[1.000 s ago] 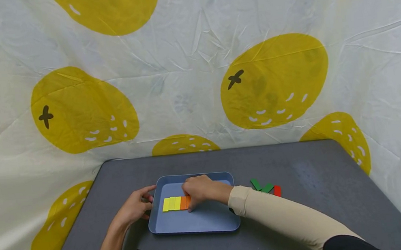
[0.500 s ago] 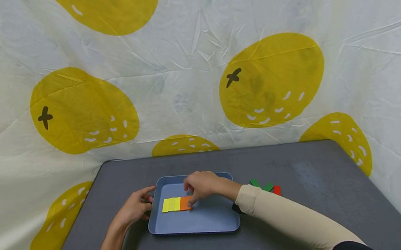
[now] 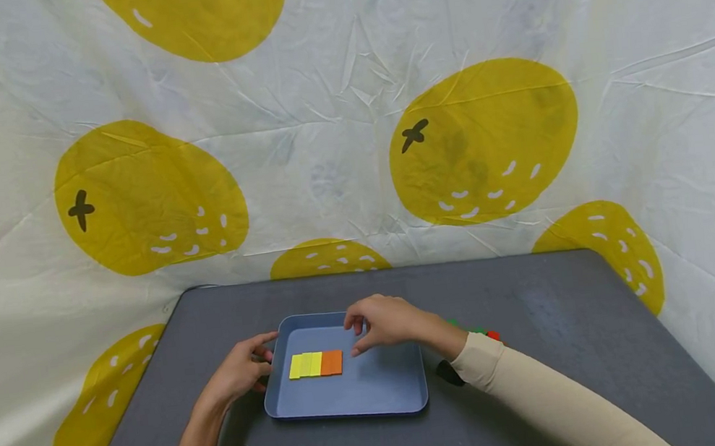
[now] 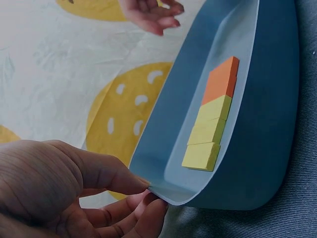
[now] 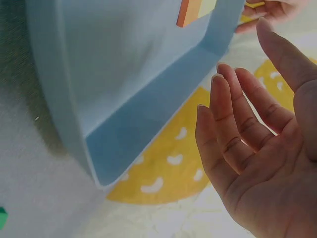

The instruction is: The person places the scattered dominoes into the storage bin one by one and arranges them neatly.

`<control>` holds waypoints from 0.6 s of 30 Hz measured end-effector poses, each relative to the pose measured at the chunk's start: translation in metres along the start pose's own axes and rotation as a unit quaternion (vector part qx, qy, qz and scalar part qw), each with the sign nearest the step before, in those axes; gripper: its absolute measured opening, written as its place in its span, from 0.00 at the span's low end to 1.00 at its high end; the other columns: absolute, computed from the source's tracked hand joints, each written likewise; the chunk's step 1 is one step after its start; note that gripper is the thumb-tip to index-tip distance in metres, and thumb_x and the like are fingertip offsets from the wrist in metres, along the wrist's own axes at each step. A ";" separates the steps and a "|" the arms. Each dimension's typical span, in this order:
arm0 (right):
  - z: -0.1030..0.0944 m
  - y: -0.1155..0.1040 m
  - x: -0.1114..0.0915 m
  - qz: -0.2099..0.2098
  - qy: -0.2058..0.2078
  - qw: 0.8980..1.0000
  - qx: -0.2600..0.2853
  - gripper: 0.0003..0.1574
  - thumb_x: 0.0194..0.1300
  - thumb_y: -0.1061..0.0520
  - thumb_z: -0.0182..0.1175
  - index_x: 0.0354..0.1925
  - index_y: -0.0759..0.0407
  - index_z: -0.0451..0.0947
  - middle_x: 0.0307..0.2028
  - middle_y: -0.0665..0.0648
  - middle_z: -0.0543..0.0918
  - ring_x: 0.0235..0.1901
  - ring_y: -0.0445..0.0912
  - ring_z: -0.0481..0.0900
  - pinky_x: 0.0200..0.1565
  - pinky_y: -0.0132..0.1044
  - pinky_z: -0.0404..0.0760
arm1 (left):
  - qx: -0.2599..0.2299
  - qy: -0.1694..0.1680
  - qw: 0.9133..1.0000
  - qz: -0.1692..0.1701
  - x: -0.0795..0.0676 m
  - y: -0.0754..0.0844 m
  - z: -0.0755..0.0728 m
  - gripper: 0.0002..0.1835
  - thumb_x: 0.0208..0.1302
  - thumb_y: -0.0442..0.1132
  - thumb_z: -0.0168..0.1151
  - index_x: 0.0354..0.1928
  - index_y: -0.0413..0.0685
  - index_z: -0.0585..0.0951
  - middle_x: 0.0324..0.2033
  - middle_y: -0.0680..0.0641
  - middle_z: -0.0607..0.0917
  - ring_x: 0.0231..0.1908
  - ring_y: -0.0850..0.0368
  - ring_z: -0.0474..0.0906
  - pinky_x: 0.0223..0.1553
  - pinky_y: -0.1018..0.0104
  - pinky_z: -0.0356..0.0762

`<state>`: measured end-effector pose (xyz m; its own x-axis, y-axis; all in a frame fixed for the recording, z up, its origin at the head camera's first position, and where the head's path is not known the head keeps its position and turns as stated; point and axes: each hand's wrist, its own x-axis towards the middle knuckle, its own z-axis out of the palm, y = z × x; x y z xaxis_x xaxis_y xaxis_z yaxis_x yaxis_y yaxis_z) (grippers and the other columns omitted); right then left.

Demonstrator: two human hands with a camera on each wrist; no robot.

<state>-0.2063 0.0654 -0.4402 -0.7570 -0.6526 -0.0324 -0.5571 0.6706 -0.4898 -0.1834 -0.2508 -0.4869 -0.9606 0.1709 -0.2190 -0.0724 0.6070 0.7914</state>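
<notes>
A blue tray [image 3: 375, 392] lies on the table, and my left hand [image 3: 242, 369] pinches its left rim. Close up in the left wrist view, the thumb [image 4: 119, 173] is on top of the rim with the fingers curled beneath. Inside the tray, yellow blocks [image 3: 305, 365] and orange blocks [image 3: 331, 362] lie flat in one touching row, yellow at the left end. My right hand [image 3: 384, 320] hovers over the tray's far right part, apart from the row. Its fingers are loosely bent with nothing between them, as the right wrist view also shows.
Right of the tray, green blocks [image 3: 477, 330] and a red block [image 3: 493, 335] lie on the dark grey table [image 3: 575, 360], partly hidden behind the right forearm. A white cloth with yellow fruit prints [image 3: 327, 182] hangs behind the table.
My right hand has let go of the orange end of the row and moved up and right, uncovering the orange blocks. The left hand has stayed at the tray's rim.
</notes>
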 end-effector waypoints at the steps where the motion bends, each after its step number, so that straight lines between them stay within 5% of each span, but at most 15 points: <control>1: -0.002 0.002 -0.003 -0.002 0.003 1.000 0.006 0.23 0.57 0.44 0.76 0.49 0.48 0.84 0.39 0.47 0.85 0.35 0.37 0.78 0.37 0.36 0.77 | -0.001 0.001 1.000 -0.002 0.000 0.000 0.000 0.34 0.63 0.22 0.57 0.73 0.40 0.69 0.42 0.38 0.76 0.34 0.49 0.74 0.27 0.55 0.79; 18: -0.016 0.028 -0.059 0.002 0.024 0.998 0.056 0.23 0.58 0.51 0.75 0.51 0.52 0.83 0.41 0.51 0.87 0.41 0.46 0.83 0.41 0.36 0.80 | 0.008 -0.001 1.000 0.003 -0.002 0.003 0.000 0.34 0.63 0.22 0.57 0.73 0.39 0.68 0.41 0.39 0.77 0.35 0.49 0.74 0.26 0.54 0.79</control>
<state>-0.1827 0.1283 -0.4383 -0.7761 -0.6306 0.0050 -0.5143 0.6283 -0.5837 -0.1817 -0.2494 -0.4842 -0.9608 0.1756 -0.2146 -0.0620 0.6183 0.7835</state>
